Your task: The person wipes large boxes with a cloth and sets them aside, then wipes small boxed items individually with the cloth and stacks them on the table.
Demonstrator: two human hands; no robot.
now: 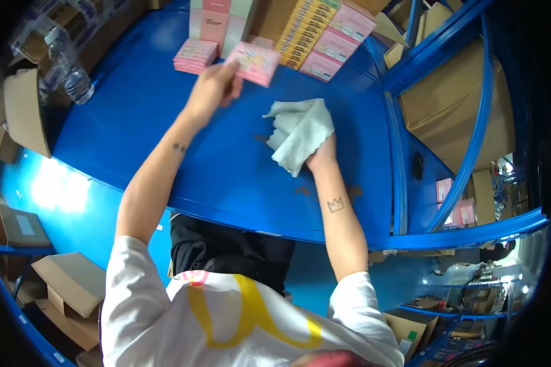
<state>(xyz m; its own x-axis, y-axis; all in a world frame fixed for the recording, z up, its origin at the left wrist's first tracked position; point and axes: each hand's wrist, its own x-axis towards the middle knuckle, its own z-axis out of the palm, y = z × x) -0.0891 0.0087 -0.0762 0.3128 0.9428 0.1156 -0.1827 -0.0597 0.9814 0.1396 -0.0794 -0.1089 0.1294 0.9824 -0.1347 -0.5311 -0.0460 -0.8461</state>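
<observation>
My left hand (213, 90) is closed on the near left edge of a flat pink packet (257, 62) with a printed top, held over the far part of the blue shelf surface (226, 165). Just left of it lies a stack of similar pink packets (196, 55). A pale green cleaning cloth (301, 131) is bunched in my right hand (324, 154), against the shelf at the middle right. The cloth covers most of those fingers. Brownish marks (303, 191) show on the blue surface near my right wrist.
Pink boxes (340, 40) and a column of yellow boxes (303, 30) stand at the back, beside a tall pink-and-white box (217, 24). A plastic water bottle (72, 70) is at the left. A blue rack upright (398, 165) borders the right side. Open cartons (70, 284) sit lower left.
</observation>
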